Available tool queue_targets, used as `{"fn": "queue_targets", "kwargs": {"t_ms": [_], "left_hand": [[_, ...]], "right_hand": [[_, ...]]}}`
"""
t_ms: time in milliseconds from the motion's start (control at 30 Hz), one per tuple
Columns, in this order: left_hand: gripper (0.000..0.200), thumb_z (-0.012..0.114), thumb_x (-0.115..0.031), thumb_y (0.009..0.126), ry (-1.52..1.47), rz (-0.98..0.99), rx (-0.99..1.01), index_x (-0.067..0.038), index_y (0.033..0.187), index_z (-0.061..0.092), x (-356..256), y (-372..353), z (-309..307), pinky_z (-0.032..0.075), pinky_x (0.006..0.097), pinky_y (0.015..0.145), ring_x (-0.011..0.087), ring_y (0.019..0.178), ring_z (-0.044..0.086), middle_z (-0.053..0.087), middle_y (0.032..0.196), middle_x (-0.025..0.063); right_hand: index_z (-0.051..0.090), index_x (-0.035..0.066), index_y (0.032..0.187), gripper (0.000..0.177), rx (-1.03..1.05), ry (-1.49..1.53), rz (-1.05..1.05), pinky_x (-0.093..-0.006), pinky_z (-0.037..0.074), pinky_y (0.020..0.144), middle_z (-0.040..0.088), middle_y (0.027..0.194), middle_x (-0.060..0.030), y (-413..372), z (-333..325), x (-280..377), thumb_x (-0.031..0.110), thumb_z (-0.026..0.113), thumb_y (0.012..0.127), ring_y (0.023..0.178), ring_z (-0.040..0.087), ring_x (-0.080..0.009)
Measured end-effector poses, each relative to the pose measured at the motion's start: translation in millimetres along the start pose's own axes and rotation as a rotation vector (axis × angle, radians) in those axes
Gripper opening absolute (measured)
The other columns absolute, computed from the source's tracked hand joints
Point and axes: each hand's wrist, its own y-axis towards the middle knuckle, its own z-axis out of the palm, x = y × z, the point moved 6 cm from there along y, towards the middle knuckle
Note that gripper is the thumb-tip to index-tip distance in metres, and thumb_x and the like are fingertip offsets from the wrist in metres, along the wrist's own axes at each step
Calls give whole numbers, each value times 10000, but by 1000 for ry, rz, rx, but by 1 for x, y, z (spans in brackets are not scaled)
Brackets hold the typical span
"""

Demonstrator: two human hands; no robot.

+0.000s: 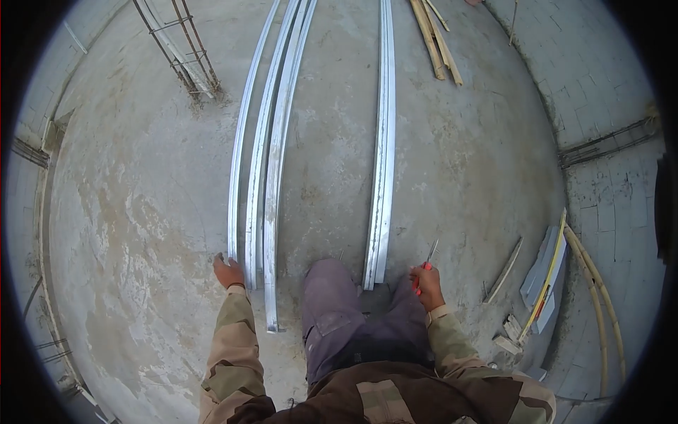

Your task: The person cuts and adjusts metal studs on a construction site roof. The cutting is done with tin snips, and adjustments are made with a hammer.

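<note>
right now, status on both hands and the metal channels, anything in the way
Left hand at near end of leftmost metal channel. Right hand, grip closed on red-handled tool. More metal channels lying between the hands.

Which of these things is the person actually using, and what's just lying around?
Apparently in use:
red-handled tool, in the right hand
leftmost metal channel, its near end by the left hand
other metal channels, probably

Apparently just lying about:
bamboo poles at the top
long curved-looking poles, far right
yellow strip
grey boards
</note>
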Motion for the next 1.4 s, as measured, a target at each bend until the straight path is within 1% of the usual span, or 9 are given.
{"fn": "queue_targets", "kwargs": {"t_ms": [100, 233, 367, 567, 633, 833, 900, 1033, 1400], "left_hand": [[345, 624, -24, 894, -288, 126, -12, 63, 1226, 582, -98, -31, -34, 527, 446, 922, 386, 1019, 675, 679, 1124, 238], [283, 601, -70, 965, -775, 58, 579, 42, 1224, 588, -206, -124, -6, 543, 328, 875, 214, 969, 695, 712, 1053, 148], [373, 644, -130, 951, -769, -60, 1072, 61, 1266, 593, -249, -230, 87, 531, 347, 927, 248, 1071, 686, 708, 1154, 192], [579, 656, -364, 923, -262, -260, 1167, 99, 1261, 570, -249, -315, 194, 512, 443, 950, 389, 1136, 659, 659, 1184, 308], [643, 659, -466, 918, 94, -95, 923, 91, 1229, 576, -231, -327, 216, 506, 492, 939, 468, 1116, 644, 654, 1153, 337], [677, 660, -553, 913, -64, -5, 1131, 78, 1146, 584, -225, -341, 223, 507, 517, 909, 490, 1078, 647, 661, 1101, 339], [664, 671, -546, 912, -155, 26, 1169, 73, 1137, 588, -244, -342, 212, 508, 510, 901, 482, 1070, 654, 668, 1088, 329], [617, 703, -516, 910, -237, 15, 1151, 55, 1126, 607, -253, -334, 200, 515, 479, 876, 439, 1021, 682, 690, 1045, 294], [556, 631, -481, 984, -313, -13, 1022, 33, 1198, 617, -414, -237, 131, 538, 426, 820, 310, 930, 700, 708, 1021, 196]], "right_hand": [[584, 36, 873, 207, -52, -34, 10, -339, 527, 666, 657, 800, -94, 13, 13, -27, 65, 774, 795, 699, 644, -207], [592, -16, 1082, 532, -320, -699, -402, -440, 547, 826, 684, 986, -184, 27, 65, -27, 266, 880, 735, 903, 686, -350], [540, -50, 1225, 779, -289, -783, -306, -477, 508, 945, 632, 1214, -251, 42, 79, -39, 385, 908, 694, 1125, 626, -427], [566, -59, 1205, 751, -81, -527, -39, -448, 516, 928, 662, 1162, -239, 71, 56, -106, 414, 885, 717, 1088, 655, -396], [579, -68, 1193, 724, -33, -459, -1, -441, 519, 916, 673, 1141, -241, 79, 49, -116, 396, 878, 725, 1078, 665, -389], [683, -58, 1071, 512, 56, -459, 147, -411, 543, 813, 729, 998, -199, 116, 32, -126, 292, 880, 753, 915, 711, -318], [717, -41, 998, 326, 277, -92, 413, -374, 543, 731, 739, 919, -141, 130, 39, -170, 180, 852, 800, 805, 701, -227], [719, -38, 977, 243, 227, -148, 305, -354, 535, 679, 731, 900, -108, 121, 33, -140, 123, 827, 832, 767, 675, -165], [635, -28, 1241, 628, -34, -365, 199, -456, 529, 951, 692, 1180, -220, 148, 16, -33, 338, 861, 783, 1101, 677, -371]]}}
